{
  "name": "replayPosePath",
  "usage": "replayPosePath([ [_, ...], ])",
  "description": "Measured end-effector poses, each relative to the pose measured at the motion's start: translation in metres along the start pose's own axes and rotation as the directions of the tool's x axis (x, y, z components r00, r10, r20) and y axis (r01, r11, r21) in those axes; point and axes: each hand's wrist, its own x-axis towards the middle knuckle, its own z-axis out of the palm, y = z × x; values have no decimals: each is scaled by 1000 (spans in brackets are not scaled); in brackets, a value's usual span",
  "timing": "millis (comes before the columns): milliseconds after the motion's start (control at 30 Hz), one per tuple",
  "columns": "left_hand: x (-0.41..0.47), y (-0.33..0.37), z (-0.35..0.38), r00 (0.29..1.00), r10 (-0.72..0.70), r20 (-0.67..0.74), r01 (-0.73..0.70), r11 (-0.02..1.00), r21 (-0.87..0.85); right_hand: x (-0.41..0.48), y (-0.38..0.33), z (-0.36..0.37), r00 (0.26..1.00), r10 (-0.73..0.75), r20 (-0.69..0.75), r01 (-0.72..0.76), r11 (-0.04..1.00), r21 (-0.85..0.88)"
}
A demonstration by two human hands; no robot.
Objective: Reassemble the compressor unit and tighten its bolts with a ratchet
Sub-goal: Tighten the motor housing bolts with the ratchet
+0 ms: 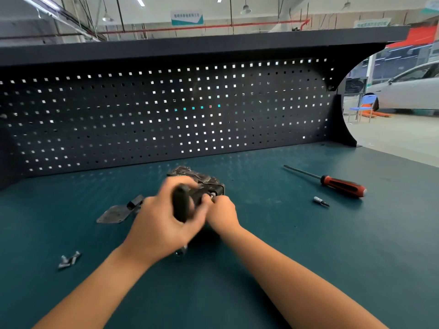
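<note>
Item, compressor unit [202,180]: dark metal body at the middle of the green bench top [285,245], near the pegboard [166,110], largely hidden behind our hands. On its near right corner sits a bright bolt end [212,195]; blur stops us telling bolt head from socket

Item, ratchet [181,205]: black handle, long axis running from that corner back toward us and a little left

Item, left hand [161,224]: fingers curled round the ratchet handle

Item, right hand [223,213]: fingertips pinched together at the bolt end, knuckles touching the left hand

Governing relation: the bolt lies straight ahead of both hands, the right hand nearer it; we judge the handle must pivot about that point while the right hand steadies the head

Outlying: flat cover plate [114,214] just left of the left hand; loose bolts [69,260] near the left forearm; screwdriver [342,185] well apart to the right, and a small bit [320,201] beside it
</note>
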Motion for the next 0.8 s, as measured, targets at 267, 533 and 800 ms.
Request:
replayPosePath([
  [267, -21, -45, -31, 665, -722, -189, 692, 691, -207, 5, 3, 5, 1000, 7, -17, -6, 997, 75],
  [533, -26, -27, -31, 712, -699, 70, 699, 715, 32, 7, 4, 5, 997, 73, -23, -70, 993, 99],
  [800, -26, -3, -18, 341, -802, 491, 938, 322, -125, 9, 4, 7, 995, 100, -23, -96, 985, 145],
])
